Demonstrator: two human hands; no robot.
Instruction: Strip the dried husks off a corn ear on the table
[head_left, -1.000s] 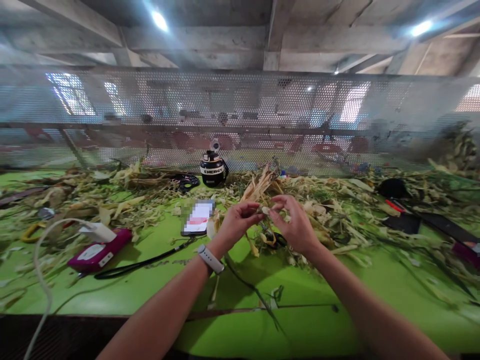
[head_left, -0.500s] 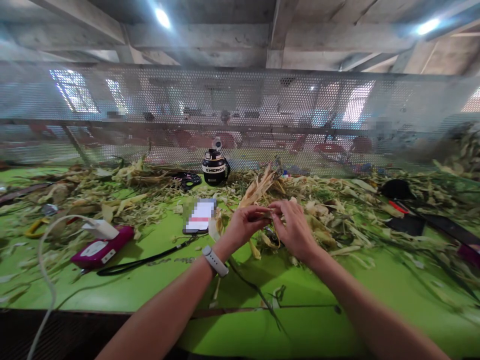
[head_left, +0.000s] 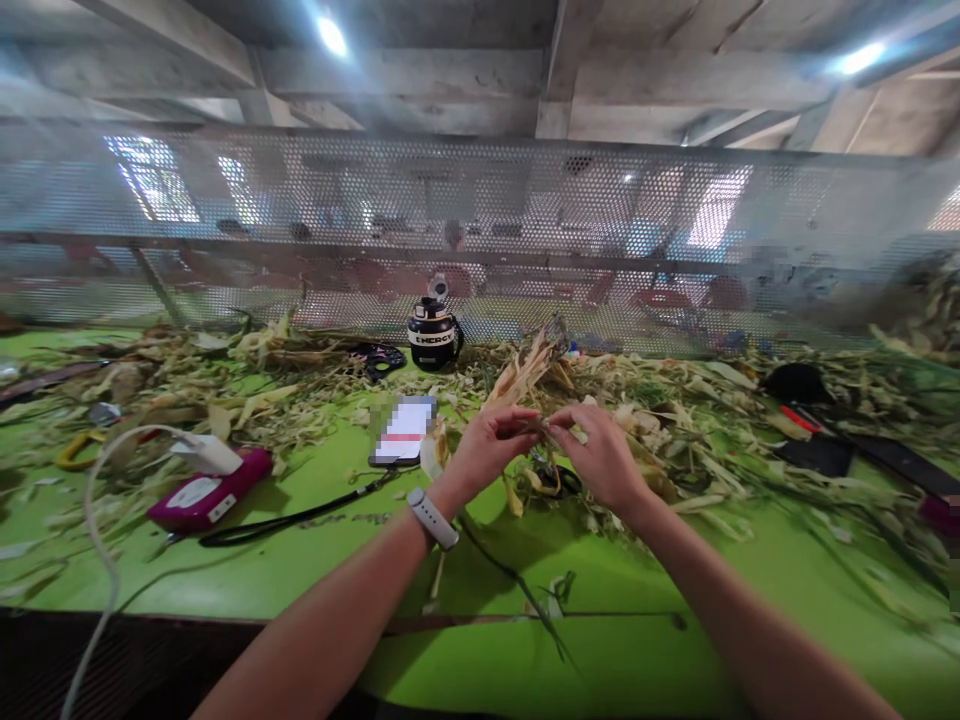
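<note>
a thin strip (head_left: 544, 430) is held between the fingertips of both hands, above the middle of the green table (head_left: 630, 590). it is seen as dull and narrow, and most of it is hidden by the fingers, so its full shape cannot be told. by the left hand (head_left: 491, 447) it is pinched between thumb and fingers; by the right hand (head_left: 602, 462) it is pinched from the other side, with the fingers bent. just behind, a dry bundle (head_left: 523, 375) of straw-coloured husk is seen, papery and frayed at its darker tip. pale green and yellowish scraps (head_left: 247, 410) are strewn along the table on both sides.

on the pale band of the black cup (head_left: 433, 335), "energy" can be read. the screen of the phone (head_left: 405, 432) is crossed by a red bar, but is partly blurred and cannot be read. the faint dark marks beside the strap (head_left: 296, 517) cannot be made out either.
</note>
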